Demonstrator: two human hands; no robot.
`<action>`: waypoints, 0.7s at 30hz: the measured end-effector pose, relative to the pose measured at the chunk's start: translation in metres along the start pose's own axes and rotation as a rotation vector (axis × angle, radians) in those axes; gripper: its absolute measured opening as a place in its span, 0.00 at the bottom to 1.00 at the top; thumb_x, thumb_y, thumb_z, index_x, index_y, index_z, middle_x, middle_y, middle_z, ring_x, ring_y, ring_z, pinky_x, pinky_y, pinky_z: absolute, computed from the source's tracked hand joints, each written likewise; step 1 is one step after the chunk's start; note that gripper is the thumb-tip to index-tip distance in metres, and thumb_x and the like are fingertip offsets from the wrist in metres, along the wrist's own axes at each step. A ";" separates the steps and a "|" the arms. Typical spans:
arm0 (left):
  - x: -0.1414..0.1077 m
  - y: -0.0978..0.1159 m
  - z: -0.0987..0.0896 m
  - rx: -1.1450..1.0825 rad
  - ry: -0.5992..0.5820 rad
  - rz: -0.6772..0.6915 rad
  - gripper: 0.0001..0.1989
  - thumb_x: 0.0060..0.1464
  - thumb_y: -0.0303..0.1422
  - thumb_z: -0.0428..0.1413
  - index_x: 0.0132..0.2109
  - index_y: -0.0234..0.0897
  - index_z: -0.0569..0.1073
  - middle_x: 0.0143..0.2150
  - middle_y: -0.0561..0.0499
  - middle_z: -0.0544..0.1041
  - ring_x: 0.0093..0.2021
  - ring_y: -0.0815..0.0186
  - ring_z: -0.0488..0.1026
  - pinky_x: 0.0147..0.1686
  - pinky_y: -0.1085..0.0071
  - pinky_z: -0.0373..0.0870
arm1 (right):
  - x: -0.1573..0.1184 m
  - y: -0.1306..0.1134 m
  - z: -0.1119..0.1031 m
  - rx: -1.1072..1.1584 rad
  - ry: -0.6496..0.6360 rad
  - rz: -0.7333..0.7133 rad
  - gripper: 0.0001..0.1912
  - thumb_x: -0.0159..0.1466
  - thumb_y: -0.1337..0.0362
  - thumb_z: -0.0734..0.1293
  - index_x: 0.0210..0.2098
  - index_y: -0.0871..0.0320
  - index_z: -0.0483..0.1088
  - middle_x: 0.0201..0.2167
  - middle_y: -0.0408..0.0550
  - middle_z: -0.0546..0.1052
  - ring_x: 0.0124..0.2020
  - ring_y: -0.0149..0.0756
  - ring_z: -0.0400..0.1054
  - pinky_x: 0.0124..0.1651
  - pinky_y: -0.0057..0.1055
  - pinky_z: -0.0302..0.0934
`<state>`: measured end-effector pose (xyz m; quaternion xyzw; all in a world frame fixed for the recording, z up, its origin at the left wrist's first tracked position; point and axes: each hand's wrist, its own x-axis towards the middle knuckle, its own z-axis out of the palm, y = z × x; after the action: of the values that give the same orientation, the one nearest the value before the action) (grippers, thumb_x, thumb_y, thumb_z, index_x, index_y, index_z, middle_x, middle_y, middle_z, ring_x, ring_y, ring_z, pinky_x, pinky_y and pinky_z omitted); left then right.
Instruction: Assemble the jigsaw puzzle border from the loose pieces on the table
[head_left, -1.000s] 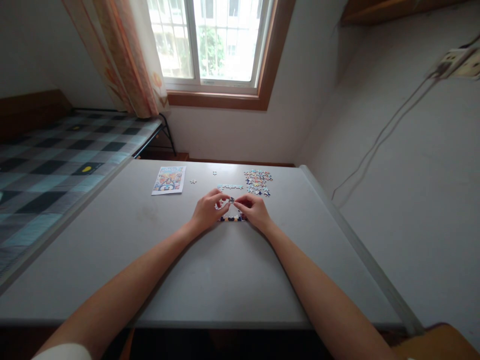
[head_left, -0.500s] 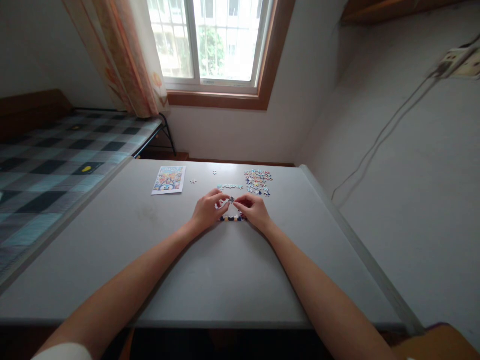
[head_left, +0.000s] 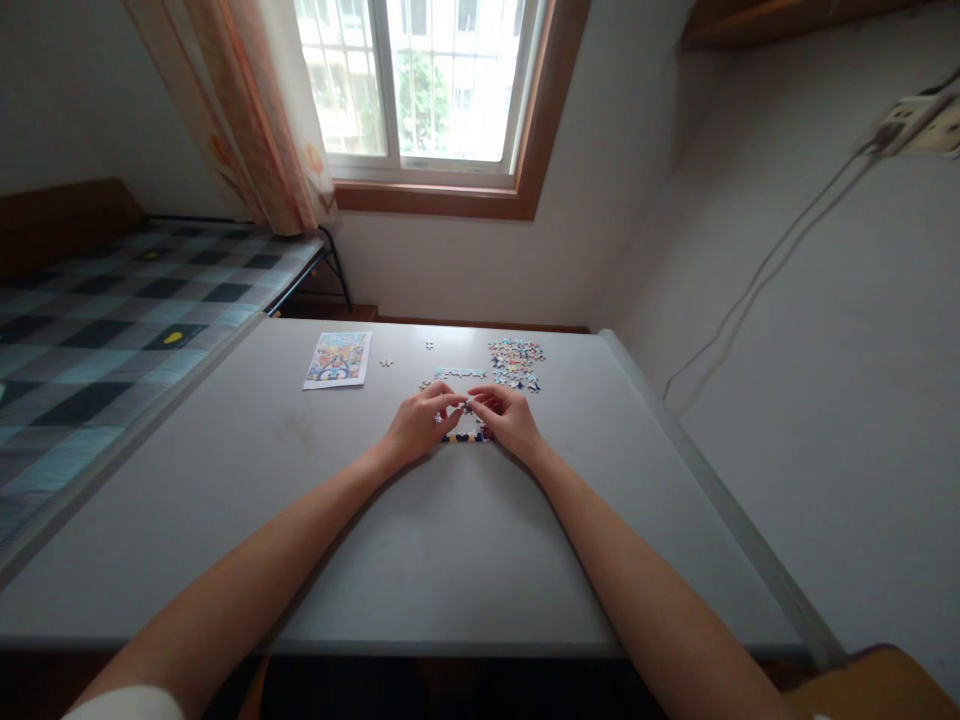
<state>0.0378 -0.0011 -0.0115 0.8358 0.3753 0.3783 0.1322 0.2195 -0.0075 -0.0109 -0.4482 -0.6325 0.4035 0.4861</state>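
Observation:
Between the fingertips of both hands is a small jigsaw puzzle piece (head_left: 466, 406), partly covered by the fingers. My left hand (head_left: 421, 417) pinches it from the left, and my right hand (head_left: 508, 416) grips it from the right. Under and around the hands lies a partly joined puzzle frame: a light blue strip (head_left: 460, 373) runs along its far side and a dark blue and yellow strip (head_left: 463, 437) along its near side. The hands hide much of its left and right sides.
A heap of loose puzzle pieces (head_left: 516, 362) lies beyond my right hand. Single pieces (head_left: 387, 363) lie farther left, near a colourful picture sheet (head_left: 337, 360). All rest on a grey table (head_left: 450, 550), with a wall on its right and a bed on its left.
The fingers of both hands have closed in slightly around the puzzle piece, which is now lower and more covered. My left hand has shifted a little, uncovering pieces beyond it.

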 end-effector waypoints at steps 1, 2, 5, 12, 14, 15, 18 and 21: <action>0.000 0.000 0.000 0.009 -0.004 0.009 0.09 0.58 0.32 0.53 0.44 0.41 0.76 0.37 0.52 0.73 0.29 0.73 0.69 0.31 0.75 0.67 | 0.000 0.000 0.000 -0.002 -0.004 0.001 0.15 0.55 0.55 0.69 0.36 0.60 0.73 0.26 0.46 0.74 0.22 0.28 0.64 0.23 0.25 0.59; 0.000 0.000 0.000 0.017 -0.005 0.014 0.10 0.59 0.32 0.52 0.45 0.41 0.76 0.37 0.52 0.74 0.29 0.73 0.69 0.32 0.75 0.67 | 0.000 0.000 0.000 -0.004 -0.007 0.003 0.15 0.55 0.55 0.69 0.36 0.60 0.73 0.25 0.46 0.74 0.22 0.28 0.64 0.23 0.25 0.59; 0.000 0.000 0.000 0.036 0.000 0.013 0.10 0.60 0.34 0.52 0.45 0.41 0.76 0.37 0.52 0.74 0.29 0.73 0.70 0.32 0.75 0.67 | 0.000 0.001 -0.001 -0.007 -0.012 0.009 0.14 0.55 0.55 0.68 0.35 0.60 0.74 0.25 0.46 0.75 0.21 0.28 0.64 0.22 0.25 0.59; 0.001 0.002 -0.002 0.135 0.019 -0.013 0.11 0.60 0.36 0.51 0.46 0.41 0.75 0.37 0.51 0.75 0.33 0.69 0.72 0.37 0.70 0.68 | 0.001 0.004 -0.002 -0.017 0.006 -0.022 0.15 0.56 0.56 0.68 0.37 0.59 0.76 0.26 0.46 0.75 0.21 0.29 0.64 0.22 0.26 0.59; 0.001 0.000 -0.006 0.246 0.005 0.008 0.12 0.59 0.37 0.52 0.47 0.40 0.75 0.39 0.49 0.76 0.39 0.64 0.72 0.43 0.65 0.66 | 0.003 0.005 -0.004 -0.044 0.037 -0.048 0.14 0.57 0.56 0.67 0.37 0.58 0.77 0.27 0.46 0.75 0.23 0.29 0.65 0.25 0.27 0.61; 0.001 -0.001 -0.008 0.313 -0.017 0.021 0.13 0.58 0.38 0.52 0.48 0.41 0.74 0.42 0.49 0.76 0.43 0.61 0.71 0.46 0.62 0.65 | 0.004 0.006 -0.006 -0.063 0.063 -0.066 0.14 0.57 0.57 0.67 0.38 0.58 0.77 0.29 0.47 0.75 0.24 0.29 0.65 0.28 0.28 0.62; 0.000 -0.005 -0.012 0.442 -0.048 -0.020 0.20 0.57 0.41 0.53 0.54 0.41 0.70 0.51 0.45 0.73 0.54 0.55 0.66 0.53 0.56 0.58 | 0.008 0.009 -0.013 -0.124 0.167 -0.111 0.15 0.59 0.59 0.64 0.42 0.57 0.76 0.34 0.48 0.75 0.28 0.30 0.66 0.33 0.29 0.63; -0.001 -0.008 -0.013 0.483 -0.090 -0.071 0.26 0.56 0.45 0.52 0.59 0.41 0.65 0.58 0.44 0.68 0.62 0.52 0.57 0.58 0.53 0.51 | 0.011 0.013 -0.020 -0.176 0.238 -0.110 0.16 0.60 0.60 0.61 0.43 0.57 0.76 0.35 0.49 0.75 0.31 0.31 0.66 0.34 0.29 0.62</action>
<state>0.0236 0.0031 -0.0077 0.8455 0.4776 0.2351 -0.0419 0.2401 0.0087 -0.0165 -0.4984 -0.6269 0.2634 0.5378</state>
